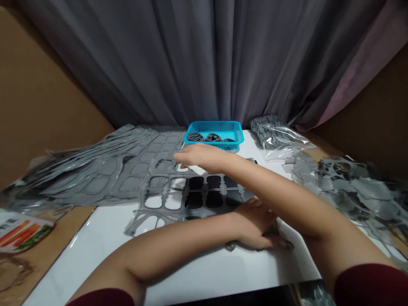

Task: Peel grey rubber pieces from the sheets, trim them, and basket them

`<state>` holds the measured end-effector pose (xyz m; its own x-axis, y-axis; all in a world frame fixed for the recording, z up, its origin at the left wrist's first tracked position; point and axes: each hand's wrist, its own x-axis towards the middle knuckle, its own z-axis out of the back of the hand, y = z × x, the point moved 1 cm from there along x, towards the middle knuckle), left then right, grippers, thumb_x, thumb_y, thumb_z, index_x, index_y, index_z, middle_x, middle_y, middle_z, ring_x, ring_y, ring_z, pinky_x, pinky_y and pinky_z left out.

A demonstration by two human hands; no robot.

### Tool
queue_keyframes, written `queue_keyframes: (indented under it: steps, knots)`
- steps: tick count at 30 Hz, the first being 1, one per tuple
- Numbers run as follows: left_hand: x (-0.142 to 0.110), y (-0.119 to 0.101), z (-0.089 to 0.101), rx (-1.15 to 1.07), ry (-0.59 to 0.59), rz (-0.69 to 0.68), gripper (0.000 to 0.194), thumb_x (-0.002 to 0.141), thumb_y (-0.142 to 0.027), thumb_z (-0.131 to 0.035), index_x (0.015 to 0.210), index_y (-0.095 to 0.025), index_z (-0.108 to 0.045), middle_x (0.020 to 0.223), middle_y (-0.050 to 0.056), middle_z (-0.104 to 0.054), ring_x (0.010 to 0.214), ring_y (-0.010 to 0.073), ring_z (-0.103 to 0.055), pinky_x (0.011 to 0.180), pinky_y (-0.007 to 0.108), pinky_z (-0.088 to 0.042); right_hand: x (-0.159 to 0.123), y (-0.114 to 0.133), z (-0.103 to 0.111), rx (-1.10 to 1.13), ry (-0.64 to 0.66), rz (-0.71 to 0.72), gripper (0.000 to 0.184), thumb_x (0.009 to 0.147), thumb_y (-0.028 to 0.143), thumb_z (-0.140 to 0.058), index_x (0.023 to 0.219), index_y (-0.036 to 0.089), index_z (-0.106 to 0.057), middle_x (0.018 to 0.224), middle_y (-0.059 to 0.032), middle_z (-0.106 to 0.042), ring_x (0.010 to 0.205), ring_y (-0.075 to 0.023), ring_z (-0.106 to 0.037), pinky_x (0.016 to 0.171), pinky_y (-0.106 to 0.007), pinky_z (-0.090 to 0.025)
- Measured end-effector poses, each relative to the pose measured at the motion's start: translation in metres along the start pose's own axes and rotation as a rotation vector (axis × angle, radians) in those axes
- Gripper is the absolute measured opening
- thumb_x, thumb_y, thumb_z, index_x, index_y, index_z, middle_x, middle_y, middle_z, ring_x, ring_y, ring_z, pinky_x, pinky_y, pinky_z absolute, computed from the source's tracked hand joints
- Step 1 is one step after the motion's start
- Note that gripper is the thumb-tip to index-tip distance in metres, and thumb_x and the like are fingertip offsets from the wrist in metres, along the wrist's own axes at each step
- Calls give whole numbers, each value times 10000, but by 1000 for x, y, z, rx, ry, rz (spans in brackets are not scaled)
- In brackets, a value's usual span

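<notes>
My forearms cross over a grey die-cut sheet (158,195) on the white table. It has rows of rounded cut-outs; some are see-through to the table, and others show dark panels (214,199). My left hand (256,225) reaches across to the sheet's near right part and presses on it, fingers spread and thumb toward the right. My right hand (200,156) passes above the left and is over the far left part of the sheet. Its fingers curl downward, and a small white piece (196,170) shows under the palm. What those fingers grip is hidden.
A blue basket (213,145) with coiled dark pieces stands at the back. A clear bag (274,136) lies to its right. Stacked grey sheets (105,163) cover the left; loose grey scraps (347,187) pile up on the right. A carrot-printed packet (24,233) lies front left.
</notes>
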<state>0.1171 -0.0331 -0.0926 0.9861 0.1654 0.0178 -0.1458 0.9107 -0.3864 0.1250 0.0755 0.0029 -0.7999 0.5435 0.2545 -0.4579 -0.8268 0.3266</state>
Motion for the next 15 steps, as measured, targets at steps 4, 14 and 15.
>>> queue_keyframes:
  steps: [4,14,15]
  knots:
    - [-47,24,11,68,-19,-150,554,903,-534,-389,1268,-133,-506,1294,130,-553,1240,282,-458,1108,430,-247,-55,-21,-6,151,-306,-231,148,935,287,-370,897,182,-468,852,-43,-582,777,-166,-541,679,-277,-409]
    - [-100,66,10,61,-11,22,530,869,-559,-451,1317,-278,-484,1466,152,-315,1341,386,-284,1054,559,-276,-183,-23,-73,516,-322,-375,171,895,353,-505,909,191,-556,905,-57,-671,826,-151,-638,708,-280,-495]
    - [-99,65,9,47,-10,23,537,867,-566,-451,1320,-278,-480,1470,153,-303,1343,389,-279,1054,563,-270,-185,-20,-75,534,-269,-344,150,870,336,-551,875,190,-587,873,-49,-685,813,-152,-636,734,-294,-488]
